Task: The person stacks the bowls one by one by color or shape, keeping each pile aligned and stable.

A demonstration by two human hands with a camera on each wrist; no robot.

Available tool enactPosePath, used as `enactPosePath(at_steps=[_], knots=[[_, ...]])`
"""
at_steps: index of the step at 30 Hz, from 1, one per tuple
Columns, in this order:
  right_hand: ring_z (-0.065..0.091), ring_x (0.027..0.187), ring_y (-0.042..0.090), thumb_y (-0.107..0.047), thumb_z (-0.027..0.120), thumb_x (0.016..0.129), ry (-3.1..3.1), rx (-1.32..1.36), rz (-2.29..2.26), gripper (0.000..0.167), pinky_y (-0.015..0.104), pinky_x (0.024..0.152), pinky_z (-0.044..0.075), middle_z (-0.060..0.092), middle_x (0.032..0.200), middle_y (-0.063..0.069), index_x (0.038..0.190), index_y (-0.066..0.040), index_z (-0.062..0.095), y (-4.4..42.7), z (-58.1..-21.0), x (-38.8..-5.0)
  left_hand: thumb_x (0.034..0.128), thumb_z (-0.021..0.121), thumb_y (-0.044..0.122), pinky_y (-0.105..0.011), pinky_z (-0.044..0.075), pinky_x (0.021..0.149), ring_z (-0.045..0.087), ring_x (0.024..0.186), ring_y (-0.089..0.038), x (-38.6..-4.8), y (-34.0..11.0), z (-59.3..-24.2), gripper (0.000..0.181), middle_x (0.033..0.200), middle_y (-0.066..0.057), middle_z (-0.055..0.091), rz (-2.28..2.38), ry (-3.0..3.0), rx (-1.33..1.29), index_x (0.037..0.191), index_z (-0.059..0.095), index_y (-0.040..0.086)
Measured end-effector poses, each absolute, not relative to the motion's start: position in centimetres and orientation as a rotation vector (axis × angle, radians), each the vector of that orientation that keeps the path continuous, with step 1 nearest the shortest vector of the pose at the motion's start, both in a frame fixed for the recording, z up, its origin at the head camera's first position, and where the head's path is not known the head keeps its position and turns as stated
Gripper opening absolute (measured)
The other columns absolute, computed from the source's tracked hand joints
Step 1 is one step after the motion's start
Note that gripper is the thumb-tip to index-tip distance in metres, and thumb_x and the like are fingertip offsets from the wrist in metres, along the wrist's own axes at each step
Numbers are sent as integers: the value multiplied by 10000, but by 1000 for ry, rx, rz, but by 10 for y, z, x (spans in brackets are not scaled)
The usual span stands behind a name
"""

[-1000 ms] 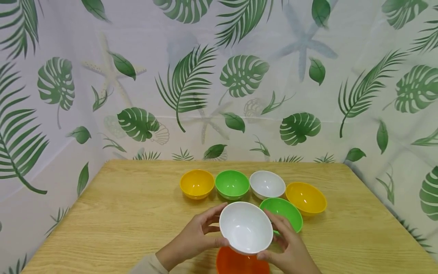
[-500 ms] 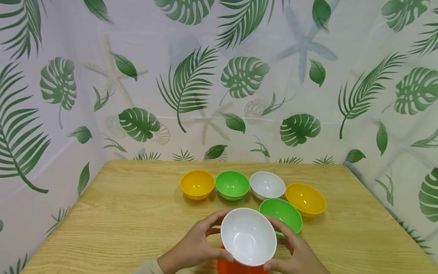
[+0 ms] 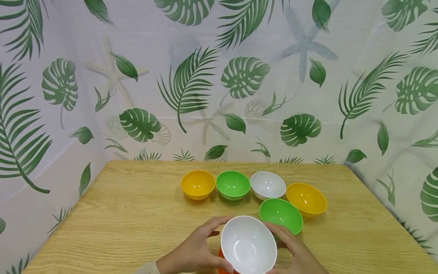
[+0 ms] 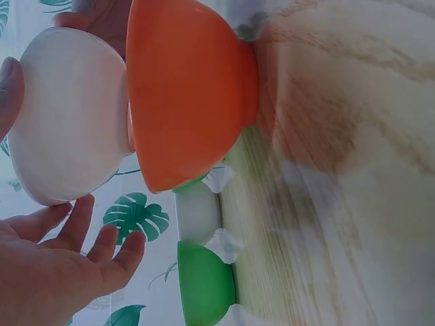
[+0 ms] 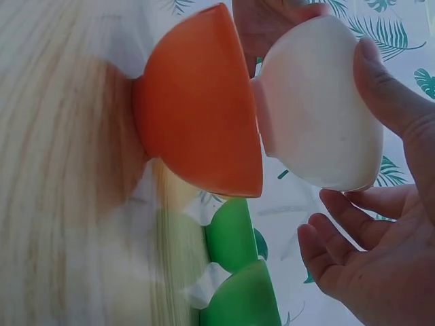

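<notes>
Both hands grip a white bowl [image 3: 249,243] from opposite sides, its mouth tipped toward the head camera. My left hand [image 3: 193,249] has its thumb near the rim and fingers along the outer wall. On the other side my right hand [image 3: 295,251] pinches it the same way. An orange bowl [image 4: 190,95] stands upright on the table below, mostly hidden by the white bowl in the head view. The white bowl's foot is right at the orange rim in the right wrist view; I cannot tell whether they touch.
A green bowl [image 3: 280,216] stands just beyond my right hand. Behind it, a yellow bowl [image 3: 197,185], another green bowl [image 3: 232,185], a white bowl [image 3: 267,185] and a second yellow bowl [image 3: 306,199] form a row on the wooden table [image 3: 113,220]. A leaf-printed cloth [image 3: 205,76] hangs behind.
Both hands have lowered the white bowl toward the near edge of the head view, and it covers more of the orange bowl. The other bowls stay where they were.
</notes>
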State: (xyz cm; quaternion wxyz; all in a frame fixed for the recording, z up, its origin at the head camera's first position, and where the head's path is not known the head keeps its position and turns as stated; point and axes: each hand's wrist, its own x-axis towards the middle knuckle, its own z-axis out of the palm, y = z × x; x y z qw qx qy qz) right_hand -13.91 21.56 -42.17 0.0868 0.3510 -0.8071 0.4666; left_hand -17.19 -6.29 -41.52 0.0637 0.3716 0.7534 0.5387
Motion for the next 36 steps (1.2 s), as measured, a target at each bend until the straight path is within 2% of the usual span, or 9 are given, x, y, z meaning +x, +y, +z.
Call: enactPosePath(at_steps=[5, 13, 18, 21, 24, 26, 30, 33, 36], knots=[[446, 1178, 26, -218, 876, 693, -2372, 1097, 1355, 884, 285, 802, 532, 467, 1359, 17, 1420, -28, 410, 217, -430, -140, 656, 895, 210, -411, 436, 989, 440, 1254, -140, -170, -65, -417, 876, 1380, 2, 479, 1571, 2308, 1159, 1411, 452, 180], [401, 1227, -33, -203, 898, 659, -2413, 1105, 1364, 931, 311, 825, 546, 433, 1401, -66, 1443, -111, 405, 220, -438, -140, 690, 878, 188, -377, 427, 983, 408, 1296, -200, -169, -68, -424, 879, 1432, -111, 433, 1527, 2305, 1196, 1433, 424, 67], [391, 1226, -51, -200, 901, 653, -2472, 1046, 1365, 926, 309, 833, 542, 439, 1397, -55, 1441, -156, 417, 222, -445, -140, 718, 860, 190, -376, 409, 1012, 391, 1306, -198, -168, -69, -427, 865, 1464, -109, 412, 1511, 2273, 1129, 1444, 407, 66], [377, 1230, -58, -183, 891, 666, -2501, 1033, 1398, 905, 307, 839, 541, 438, 1394, -8, 1437, -152, 417, 222, -450, -141, 718, 861, 198, -368, 406, 1010, 388, 1302, -191, -167, -70, -430, 862, 1462, -111, 419, 1498, 2269, 1096, 1438, 411, 49], [357, 1236, -62, -169, 868, 698, -2516, 1049, 1424, 881, 294, 828, 539, 392, 1412, -66, 1443, -140, 401, 222, -456, -141, 712, 862, 196, -347, 417, 977, 397, 1288, -176, -167, -72, -435, 854, 1445, -123, 434, 1484, 2276, 1109, 1428, 423, 41], [357, 1235, -55, -162, 861, 708, -2517, 1057, 1434, 877, 289, 818, 538, 383, 1415, -53, 1447, -124, 390, 221, -459, -141, 706, 860, 178, -336, 427, 953, 409, 1279, -178, -167, -73, -438, 848, 1431, -154, 439, 1479, 2282, 1146, 1420, 428, 29], [358, 1215, -69, -148, 848, 722, -2577, 1017, 1480, 869, 279, 825, 533, 383, 1413, 183, 1445, -60, 372, 220, -460, -139, 703, 859, 169, -315, 438, 936, 427, 1268, -178, -167, -74, -444, 830, 1402, -177, 452, 1468, 2286, 1174, 1404, 443, 14], [367, 1189, -84, -140, 838, 733, -2648, 958, 1549, 851, 279, 836, 535, 361, 1359, 347, 1420, 22, 362, 219, -458, -137, 703, 861, 183, -318, 437, 948, 429, 1270, -177, -166, -73, -446, 831, 1406, -139, 456, 1453, 2281, 1146, 1406, 446, 27], [382, 1164, -90, -148, 832, 742, -2708, 906, 1607, 837, 273, 834, 537, 362, 1360, 351, 1404, 57, 362, 217, -454, -136, 702, 862, 194, -327, 441, 959, 425, 1287, -184, -166, -73, -446, 846, 1427, -110, 447, 1450, 2264, 1115, 1419, 436, 46]])
